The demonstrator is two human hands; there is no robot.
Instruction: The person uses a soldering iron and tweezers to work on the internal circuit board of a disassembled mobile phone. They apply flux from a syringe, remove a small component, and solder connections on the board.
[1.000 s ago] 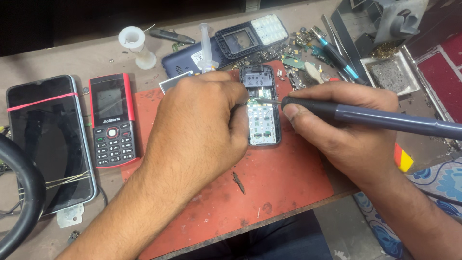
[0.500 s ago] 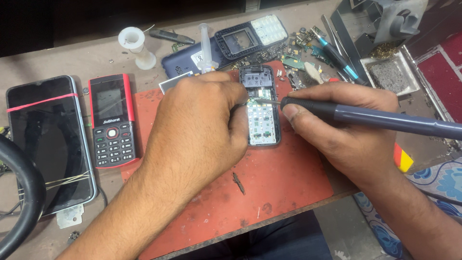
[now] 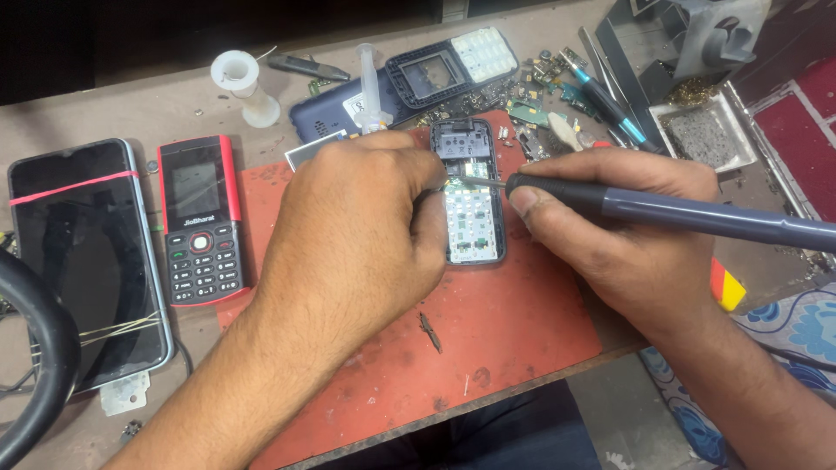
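Head view showed the opened dark keypad phone with its bare green circuit board lying on the red rubber mat, long axis running away from the person, between the 2 hands. The left hand was curled narrow at the phone's left edge, touching it; whether it pinched anything I could not tell. The right hand gripped a dark grey soldering iron, tip meeting the board's upper part from the right.
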